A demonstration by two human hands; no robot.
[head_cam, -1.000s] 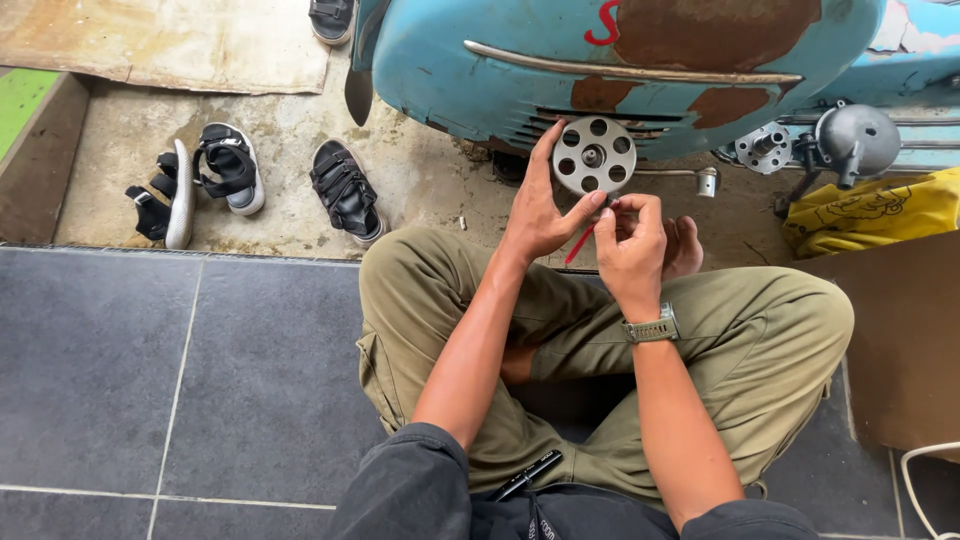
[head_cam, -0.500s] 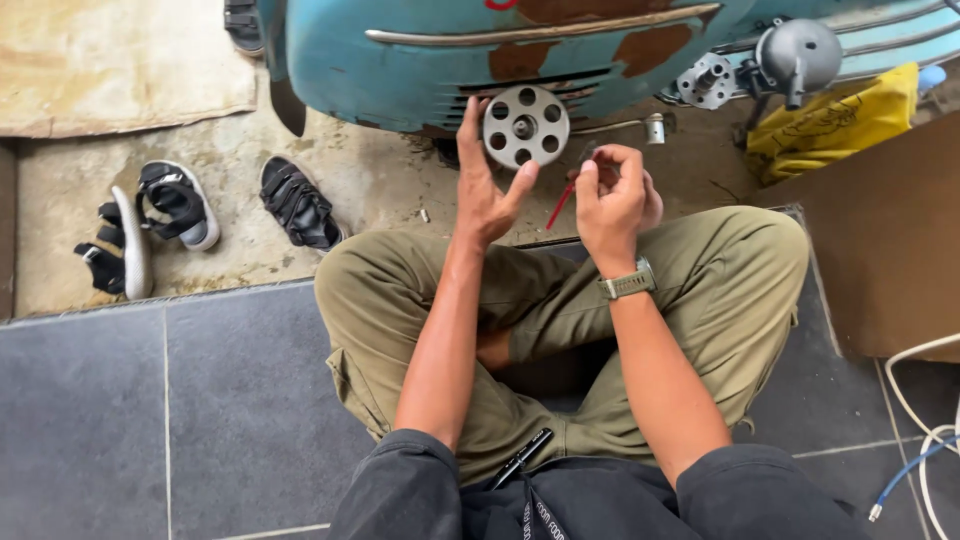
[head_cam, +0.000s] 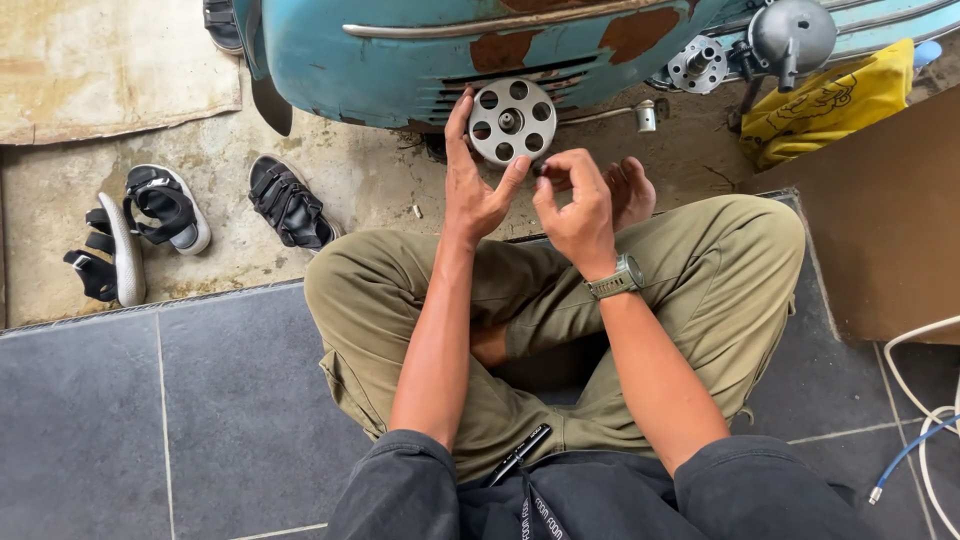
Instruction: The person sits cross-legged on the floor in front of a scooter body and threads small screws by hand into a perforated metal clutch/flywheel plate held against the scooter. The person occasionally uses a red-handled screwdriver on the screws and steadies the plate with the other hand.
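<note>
My left hand [head_cam: 473,185] holds up a round silver metal disc [head_cam: 512,121] with a ring of holes and a hub in the middle; thumb and fingers grip its rim. My right hand [head_cam: 574,205], with a wristwatch, is curled just right of the disc, fingertips pinched at its lower right edge; whatever small part it pinches is hidden. I sit cross-legged in olive trousers in front of a rusty turquoise scooter body [head_cam: 400,45].
Black sandals [head_cam: 290,200] and another pair [head_cam: 135,235] lie on the concrete at left. Metal engine parts [head_cam: 790,35] and a yellow cloth [head_cam: 830,105] sit at upper right. A cardboard sheet [head_cam: 890,230] and white and blue cables [head_cam: 920,420] are at right.
The red-handled tool seen by my right hand earlier is no longer visible. My right hand has closed in on the disc's edge. The view has shifted slightly.
</note>
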